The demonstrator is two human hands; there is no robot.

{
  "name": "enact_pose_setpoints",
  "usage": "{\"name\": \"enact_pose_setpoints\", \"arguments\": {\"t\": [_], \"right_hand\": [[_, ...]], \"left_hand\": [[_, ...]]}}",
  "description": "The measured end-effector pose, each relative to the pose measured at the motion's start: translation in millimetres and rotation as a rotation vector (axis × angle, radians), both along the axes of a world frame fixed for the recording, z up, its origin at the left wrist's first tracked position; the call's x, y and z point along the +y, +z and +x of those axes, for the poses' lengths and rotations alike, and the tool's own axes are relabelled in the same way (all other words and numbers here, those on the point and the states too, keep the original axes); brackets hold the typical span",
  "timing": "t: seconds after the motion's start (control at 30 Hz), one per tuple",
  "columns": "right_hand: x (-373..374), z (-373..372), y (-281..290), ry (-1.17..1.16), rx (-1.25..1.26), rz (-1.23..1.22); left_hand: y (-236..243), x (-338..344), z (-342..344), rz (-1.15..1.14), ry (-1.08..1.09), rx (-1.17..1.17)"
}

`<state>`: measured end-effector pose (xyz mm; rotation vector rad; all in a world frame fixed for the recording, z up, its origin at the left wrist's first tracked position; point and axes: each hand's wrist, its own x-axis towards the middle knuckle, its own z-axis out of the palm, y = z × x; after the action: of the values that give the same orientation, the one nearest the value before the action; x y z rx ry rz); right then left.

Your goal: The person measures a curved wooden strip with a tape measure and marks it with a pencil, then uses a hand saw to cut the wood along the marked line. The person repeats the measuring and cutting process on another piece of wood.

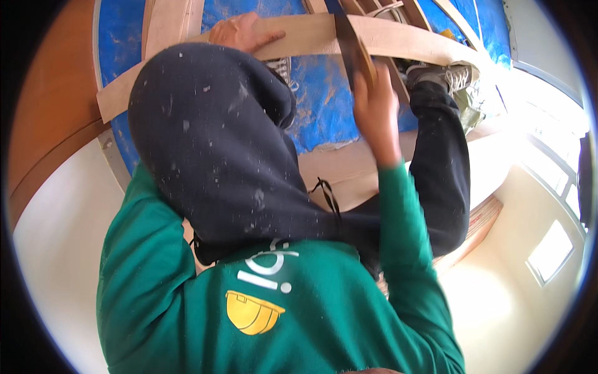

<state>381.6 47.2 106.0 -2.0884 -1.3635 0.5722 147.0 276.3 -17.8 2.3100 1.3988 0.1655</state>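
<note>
A long pale wooden board [305, 36] runs crosswise in front of my knees and looks bent by the lens. My left hand [240, 32] holds it left of centre, with the thumb stretched along its face and the other fingers partly hidden. In my right hand [377, 103] is the handle of a handsaw [346, 37], fingers wrapped round it. The saw's dark blade crosses the board to the right of my left hand. Motion blurs the saw and right hand slightly, and I cannot tell how deep any cut is.
A dusty blue tarp [324, 124] covers the floor beneath the board. More timber pieces [174, 25] lie beyond it. My bent left knee [205, 81] sits close to the board, and my right shoe [458, 78] is near its right end. At left stands a brown panel [50, 87].
</note>
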Motion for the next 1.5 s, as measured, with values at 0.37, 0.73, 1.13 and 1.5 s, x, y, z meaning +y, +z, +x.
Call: {"name": "enact_pose_setpoints", "arguments": {"t": [0.37,0.73,1.13,1.5], "right_hand": [[-12.7,-18.6,18.7,-0.074,0.024,-0.086],[-129.7,-50.3,136.0,-0.148,-0.016,-0.308],[20.9,-0.4,-26.7,-0.066,-0.032,-0.001],[-47.0,-23.3,43.4,-0.117,0.011,-0.197]], "left_hand": [[-28.1,2.3,3.6,0.12,0.003,-0.046],[-17.6,2.9,-0.2,0.097,-0.01,-0.07],[-3.2,2.3,4.5,0.018,0.021,0.021],[-26.3,1.7,0.9,0.123,0.02,-0.018]]}}
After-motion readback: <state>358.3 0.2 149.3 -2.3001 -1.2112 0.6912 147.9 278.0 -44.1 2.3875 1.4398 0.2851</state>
